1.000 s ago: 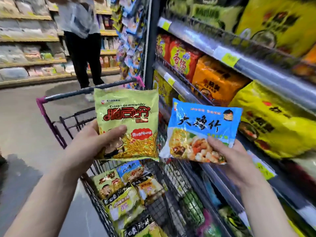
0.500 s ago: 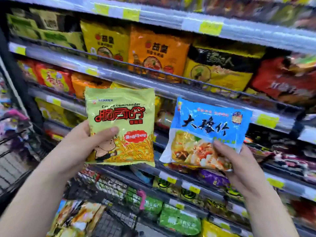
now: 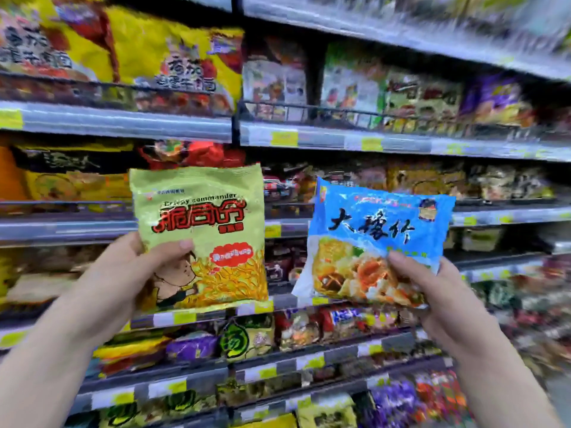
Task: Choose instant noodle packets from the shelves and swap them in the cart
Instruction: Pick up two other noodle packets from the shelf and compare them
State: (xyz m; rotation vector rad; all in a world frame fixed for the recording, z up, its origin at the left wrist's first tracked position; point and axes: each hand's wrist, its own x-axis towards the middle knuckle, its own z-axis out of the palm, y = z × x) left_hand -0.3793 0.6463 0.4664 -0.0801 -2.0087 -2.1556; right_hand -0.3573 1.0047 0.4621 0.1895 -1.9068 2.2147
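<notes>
Shelving fills the whole view, in several tiers, each front rail carrying yellow price tags. Most of the stock is blurred. Large yellow bags occupy the top tier at left. A dark upright divides that tier from the bay to its right. Purple packs lie on a lower tier, below the hands.

Both noodle packets are held up in front of the middle tiers, side by side, apart from each other and clear of the stock behind them.

Left hand: grips the green packet at its lower left corner. The thumb lies flat across the printed front. The other fingers are behind the packet and hidden, so their spread cannot be told. The packet stands upright, face to the camera, with red characters and a line of Latin lettering partly legible as "commander".

Right hand: grips the blue packet at its lower right corner. The thumb presses on the front over the food picture. The remaining fingers are behind the packet, out of sight. The packet is tilted, its left edge higher at the top and its bottom edge sloping down toward the right hand. Dark characters run across its blue upper half.

Both forearms enter from the bottom corners of the view.
</notes>
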